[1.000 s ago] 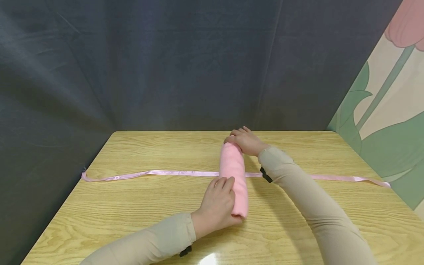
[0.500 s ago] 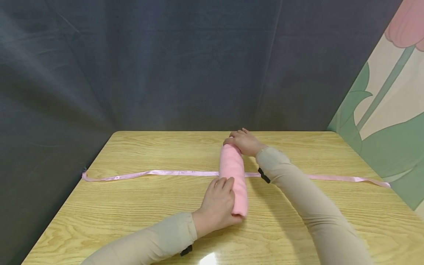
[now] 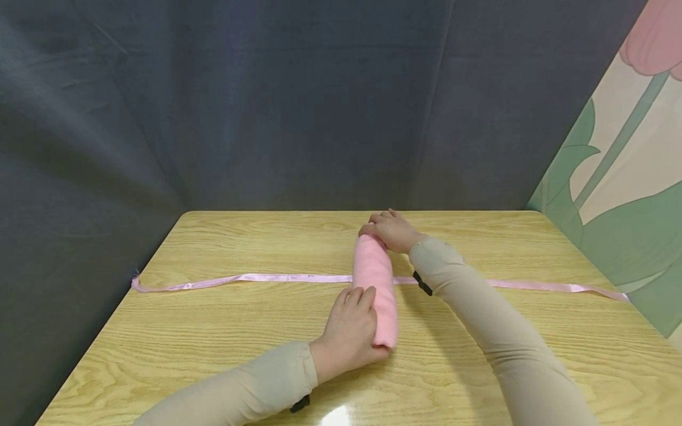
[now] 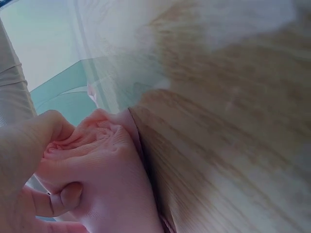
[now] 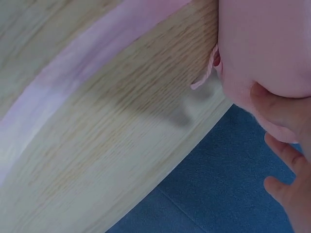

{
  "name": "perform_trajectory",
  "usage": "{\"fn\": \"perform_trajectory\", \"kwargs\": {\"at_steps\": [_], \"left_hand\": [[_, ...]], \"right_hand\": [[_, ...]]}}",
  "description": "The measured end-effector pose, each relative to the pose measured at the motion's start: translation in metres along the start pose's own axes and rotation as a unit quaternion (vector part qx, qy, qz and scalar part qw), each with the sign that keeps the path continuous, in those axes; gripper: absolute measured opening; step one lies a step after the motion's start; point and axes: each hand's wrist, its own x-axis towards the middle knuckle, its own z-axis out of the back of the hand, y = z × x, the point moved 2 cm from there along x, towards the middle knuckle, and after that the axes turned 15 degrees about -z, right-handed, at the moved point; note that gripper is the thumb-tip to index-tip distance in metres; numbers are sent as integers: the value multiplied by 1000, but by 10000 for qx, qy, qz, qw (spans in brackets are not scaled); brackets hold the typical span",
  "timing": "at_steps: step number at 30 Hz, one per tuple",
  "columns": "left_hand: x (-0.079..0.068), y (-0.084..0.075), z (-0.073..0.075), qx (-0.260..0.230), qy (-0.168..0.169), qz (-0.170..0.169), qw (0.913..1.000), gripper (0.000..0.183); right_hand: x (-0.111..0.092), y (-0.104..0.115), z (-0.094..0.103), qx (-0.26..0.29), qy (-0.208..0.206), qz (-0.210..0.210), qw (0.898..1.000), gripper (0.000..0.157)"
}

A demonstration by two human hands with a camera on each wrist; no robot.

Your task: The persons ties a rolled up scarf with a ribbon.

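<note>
Pink cloth (image 3: 374,266) in a long roll, crosswise over a shiny pale-pink ribbon (image 3: 298,278) on the wood-grain table (image 3: 224,319).

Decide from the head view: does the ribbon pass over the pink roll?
No, the pink roll lies across the ribbon and hides the stretch beneath it.

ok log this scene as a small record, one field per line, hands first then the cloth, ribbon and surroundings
left hand: grips the near end of the pink roll
right hand: grips its far end
pink roll: soft cloth, lying across the ribbon
ribbon: pale pink, shiny, shows on both sides, untied
surface: wood-grain table
behind: dark curtain
right side: floral mural
</note>
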Motion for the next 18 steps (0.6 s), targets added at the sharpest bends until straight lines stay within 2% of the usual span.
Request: {"fn": "perform_trajectory", "kwargs": {"at_steps": [7, 18], "left_hand": [[-1, -1, -3, 49, 73, 0, 10000, 59], [-6, -1, -5, 195, -70, 18, 9998, 60]], "right_hand": [[-2, 6, 4, -78, -11, 14, 10000, 45], [-3, 8, 3, -74, -32, 44, 10000, 46]]}}
